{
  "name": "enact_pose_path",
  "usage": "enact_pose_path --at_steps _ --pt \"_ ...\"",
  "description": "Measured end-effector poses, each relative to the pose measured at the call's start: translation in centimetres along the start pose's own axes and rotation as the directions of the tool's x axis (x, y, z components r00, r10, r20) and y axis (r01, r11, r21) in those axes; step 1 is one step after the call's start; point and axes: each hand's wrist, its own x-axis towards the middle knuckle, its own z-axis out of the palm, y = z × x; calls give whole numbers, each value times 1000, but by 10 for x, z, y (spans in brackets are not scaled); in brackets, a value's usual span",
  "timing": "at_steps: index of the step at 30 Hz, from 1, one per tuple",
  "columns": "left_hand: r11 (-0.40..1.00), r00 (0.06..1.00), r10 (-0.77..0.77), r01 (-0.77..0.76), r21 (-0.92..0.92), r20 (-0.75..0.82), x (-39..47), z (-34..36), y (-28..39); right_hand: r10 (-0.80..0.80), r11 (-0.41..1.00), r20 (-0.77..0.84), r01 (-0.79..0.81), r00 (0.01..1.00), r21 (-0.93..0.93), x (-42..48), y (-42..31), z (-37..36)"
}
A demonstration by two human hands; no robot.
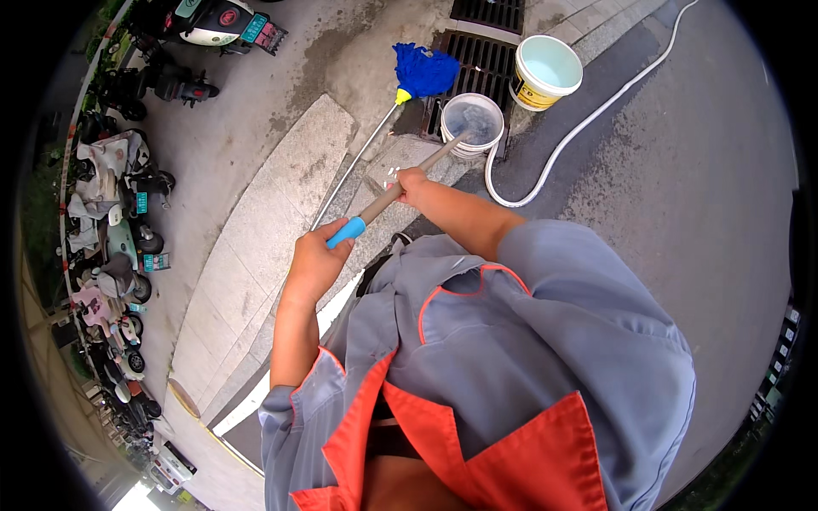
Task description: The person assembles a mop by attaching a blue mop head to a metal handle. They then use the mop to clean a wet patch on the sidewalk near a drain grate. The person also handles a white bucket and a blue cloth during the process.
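My left hand (319,255) grips the blue sleeve (347,232) at the upper end of a grey-brown pole (383,201). Farther down the same pole, my right hand (409,183) is closed around it. The pole's lower end goes into a white bucket (470,149) of cloudy water, where a greyish mop head (476,118) partly shows. Beside that bucket, a blue string mop head (425,69) with a yellow socket lies on the paving and the drain's edge. Its thin white handle (358,160) runs back towards my left hand.
A larger white bucket with a yellow label (537,99) stands right of the drain grate (476,54). A white hose (562,147) curves over the asphalt beside the buckets. Stone kerb slabs (255,185) run along the left. Parked scooters (128,236) line the far left.
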Motion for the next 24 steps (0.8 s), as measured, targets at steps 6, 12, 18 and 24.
enact_pose_path --at_steps 6,12,18,24 --pt "997 997 72 -72 9 37 -65 -69 22 9 983 81 -24 997 181 -100 23 30" --pt "995 998 65 -66 76 28 -22 -53 22 -22 992 125 6 992 127 -48 2 30" --pt "999 996 31 -34 34 84 -15 -54 12 -37 991 -66 45 997 127 -38 10 39" --pt "992 991 64 -75 97 115 -36 -75 24 5 977 156 -38 988 208 -82 10 31"
